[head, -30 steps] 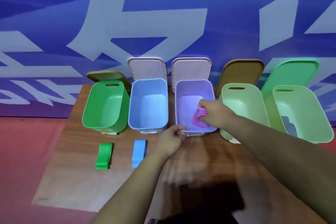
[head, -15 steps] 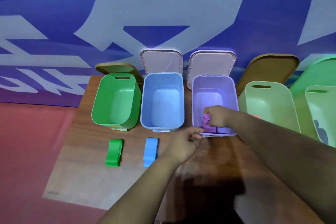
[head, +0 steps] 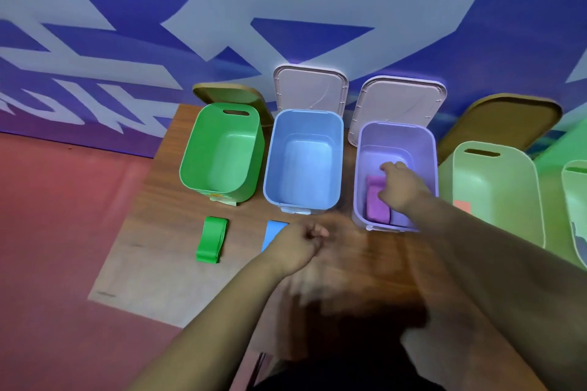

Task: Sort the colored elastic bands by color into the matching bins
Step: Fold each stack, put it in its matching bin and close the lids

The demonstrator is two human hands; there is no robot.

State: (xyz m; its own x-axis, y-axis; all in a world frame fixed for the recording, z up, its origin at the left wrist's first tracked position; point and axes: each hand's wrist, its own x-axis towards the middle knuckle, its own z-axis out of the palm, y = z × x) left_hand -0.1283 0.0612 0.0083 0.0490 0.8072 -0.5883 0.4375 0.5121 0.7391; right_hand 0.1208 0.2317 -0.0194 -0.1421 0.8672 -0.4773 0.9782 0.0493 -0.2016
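Observation:
My right hand (head: 401, 188) reaches into the purple bin (head: 427, 149) with relaxed fingers. A pink-purple band (head: 375, 205) lies flat on the bin's floor just left of and under that hand, which does not grip it. My left hand (head: 300, 243) hovers with curled fingers over the near end of the blue band (head: 272, 232) and hides part of it; nothing shows in its grasp. The blue band lies in front of the blue bin (head: 303, 117). A green band (head: 212, 239) lies on the table in front of the green bin (head: 222, 111).
Two pale green bins (head: 495, 149) (head: 576, 174) stand to the right, the nearer with a small orange-pink thing (head: 462, 206) inside. Open lids lean on the blue wall behind the bins. The wooden table (head: 152, 263) ends at left over a red floor.
My right hand has gone deeper into the purple bin and let go of the pink-purple band, which now lies on the bin floor. My left hand has moved left over the blue band.

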